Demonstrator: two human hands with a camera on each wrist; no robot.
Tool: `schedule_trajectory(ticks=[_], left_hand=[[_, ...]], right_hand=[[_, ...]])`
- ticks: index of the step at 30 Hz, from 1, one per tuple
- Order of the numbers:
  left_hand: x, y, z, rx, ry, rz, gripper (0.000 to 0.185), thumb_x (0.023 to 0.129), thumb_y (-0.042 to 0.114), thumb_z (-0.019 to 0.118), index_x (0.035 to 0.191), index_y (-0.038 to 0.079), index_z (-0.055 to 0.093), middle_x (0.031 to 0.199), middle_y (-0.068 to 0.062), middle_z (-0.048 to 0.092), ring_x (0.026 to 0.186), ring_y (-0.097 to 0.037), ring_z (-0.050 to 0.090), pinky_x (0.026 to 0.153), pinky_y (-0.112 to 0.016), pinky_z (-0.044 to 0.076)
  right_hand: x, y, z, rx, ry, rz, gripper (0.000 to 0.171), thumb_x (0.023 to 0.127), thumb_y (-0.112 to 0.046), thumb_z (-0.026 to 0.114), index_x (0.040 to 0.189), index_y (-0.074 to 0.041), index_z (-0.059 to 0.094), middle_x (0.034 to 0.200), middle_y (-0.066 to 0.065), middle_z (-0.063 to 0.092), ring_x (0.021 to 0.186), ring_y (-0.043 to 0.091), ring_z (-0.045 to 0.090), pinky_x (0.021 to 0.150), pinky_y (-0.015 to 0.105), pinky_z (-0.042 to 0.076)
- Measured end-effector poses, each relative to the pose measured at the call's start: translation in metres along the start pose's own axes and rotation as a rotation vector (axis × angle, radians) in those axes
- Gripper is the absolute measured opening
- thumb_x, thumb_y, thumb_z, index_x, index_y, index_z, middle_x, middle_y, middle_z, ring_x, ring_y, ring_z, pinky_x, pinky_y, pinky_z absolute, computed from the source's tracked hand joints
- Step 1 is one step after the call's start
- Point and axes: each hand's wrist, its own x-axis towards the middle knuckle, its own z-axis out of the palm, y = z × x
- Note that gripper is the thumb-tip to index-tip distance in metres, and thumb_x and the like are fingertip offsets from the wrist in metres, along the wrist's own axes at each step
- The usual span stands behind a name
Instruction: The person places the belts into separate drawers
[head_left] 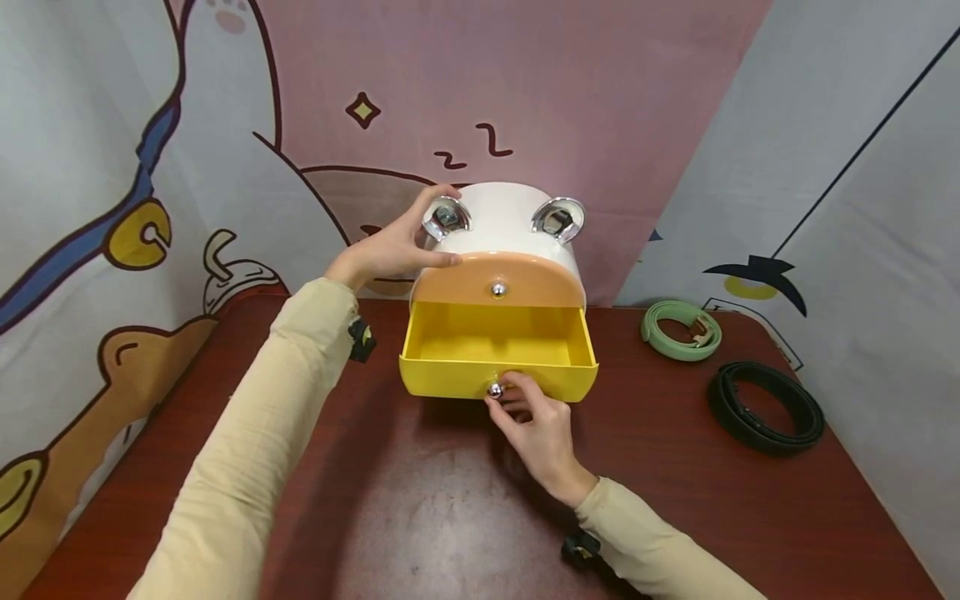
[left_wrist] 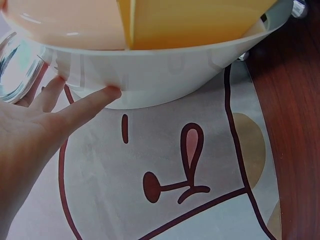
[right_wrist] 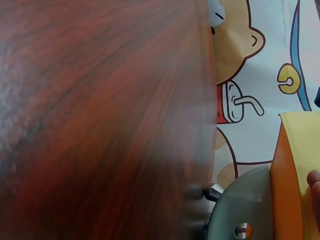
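Clearly the left hand (head_left: 390,250) braces the white drawer box (head_left: 502,221) at the table's (head_left: 450,517) far middle, while the right hand (head_left: 536,429) pinches the open yellow drawer's (head_left: 498,354) knob (head_left: 494,390).

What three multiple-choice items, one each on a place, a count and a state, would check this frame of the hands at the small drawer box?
1. Where do the belts lie?
A. Inside the drawer
B. On the table, right of the box
C. On top of the box

2. How many belts show?
A. One
B. Two
C. Four

3. The yellow drawer is:
A. Pulled out
B. Closed
C. Removed

Key: 1 B, the green belt and black belt rest on the table right of the box. 2 B, only those two. 3 A, the yellow drawer stands out, right hand pinching its knob, left hand on the box.
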Motion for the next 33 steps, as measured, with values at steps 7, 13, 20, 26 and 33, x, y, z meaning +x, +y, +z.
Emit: schedule_trajectory(ticks=[7,13,20,26,33], left_hand=[[-0.009,0.013,0.002,-0.023,-0.008,0.005,0.082,0.087,0.009,0.071,0.146,0.023,0.016,0.148,-0.011,0.023,0.101,-0.033,0.053,0.090,-0.042,0.041],[-0.010,0.015,0.002,-0.002,0.000,-0.005,0.082,0.087,0.012,0.072,0.146,0.025,0.017,0.150,-0.009,0.020,0.100,-0.033,0.052,0.089,-0.042,0.041],[-0.007,0.011,0.001,0.009,0.005,-0.012,0.082,0.088,0.013,0.072,0.147,0.025,0.017,0.150,-0.009,0.020,0.099,-0.033,0.051,0.087,-0.041,0.040],[0.006,-0.012,0.000,-0.001,0.016,0.010,0.085,0.086,0.017,0.075,0.146,0.033,0.017,0.149,-0.005,0.022,0.097,-0.034,0.051,0.086,-0.042,0.040],[0.006,-0.015,-0.001,0.031,0.026,0.026,0.083,0.085,0.024,0.076,0.144,0.037,0.020,0.150,-0.001,0.021,0.096,-0.032,0.051,0.086,-0.042,0.040]], right_hand=[[-0.002,0.000,0.003,0.065,0.029,-0.014,0.041,0.071,0.012,0.079,0.106,0.000,0.061,0.084,0.010,0.070,0.067,0.020,0.068,0.053,0.025,0.053],[-0.004,-0.002,0.001,0.071,0.026,-0.040,0.043,0.069,0.014,0.079,0.106,0.001,0.061,0.084,0.011,0.070,0.066,0.020,0.068,0.054,0.024,0.053],[-0.005,-0.003,0.001,0.080,0.015,-0.048,0.041,0.069,0.013,0.077,0.105,0.001,0.061,0.083,0.011,0.070,0.066,0.019,0.068,0.054,0.021,0.052],[-0.008,-0.006,0.000,0.085,0.015,-0.070,0.042,0.068,0.013,0.078,0.105,0.002,0.061,0.084,0.012,0.069,0.065,0.019,0.068,0.053,0.022,0.052],[-0.011,-0.006,-0.003,0.101,0.006,-0.063,0.029,0.079,0.002,0.075,0.105,0.002,0.061,0.084,0.010,0.069,0.067,0.018,0.069,0.053,0.023,0.053]])
